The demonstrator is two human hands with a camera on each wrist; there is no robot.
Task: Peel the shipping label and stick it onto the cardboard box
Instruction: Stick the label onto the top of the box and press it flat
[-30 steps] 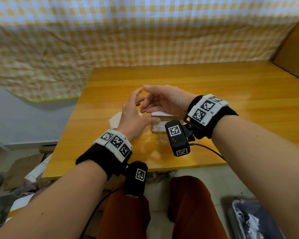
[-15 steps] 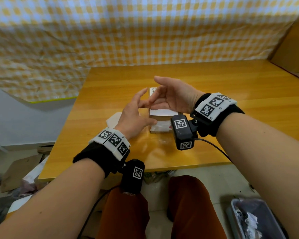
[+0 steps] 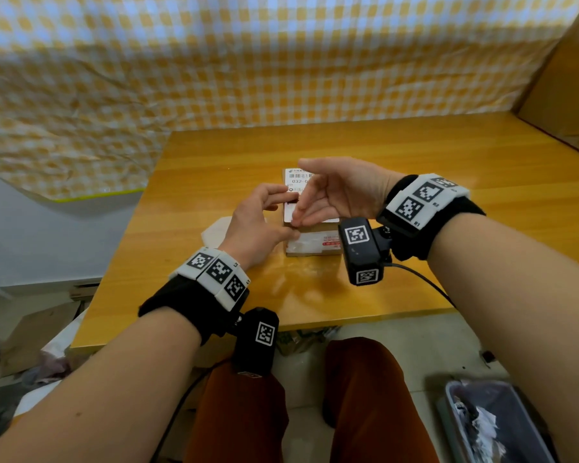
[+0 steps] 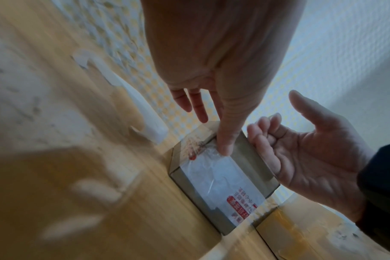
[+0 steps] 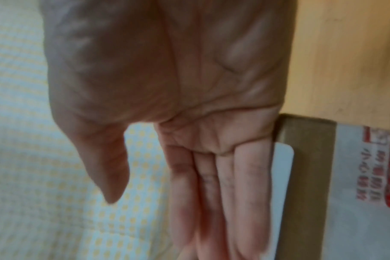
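A small cardboard box [image 3: 311, 250] stands on the wooden table [image 3: 432, 168], with a white shipping label [image 3: 300, 179] lying flat on its top. My left hand [image 3: 258, 218] hovers at the box's left side with relaxed fingers; its thumb [image 4: 225, 144] touches the box's [image 4: 214, 177] near top edge. My right hand [image 3: 335, 192] is held over the top with straight fingers, which lie along the label [image 5: 283, 176] in the right wrist view. Neither hand holds anything. The hands hide the middle of the label.
A white backing sheet [image 3: 216, 230] lies on the table left of the box. A large cardboard sheet [image 3: 569, 95] leans at the far right. A yellow checked cloth [image 3: 214, 61] hangs behind. A bin [image 3: 492, 426] of scraps sits on the floor, lower right.
Both hands have drawn back toward the box's near edge, and the far end of the label with its barcode has come into sight.
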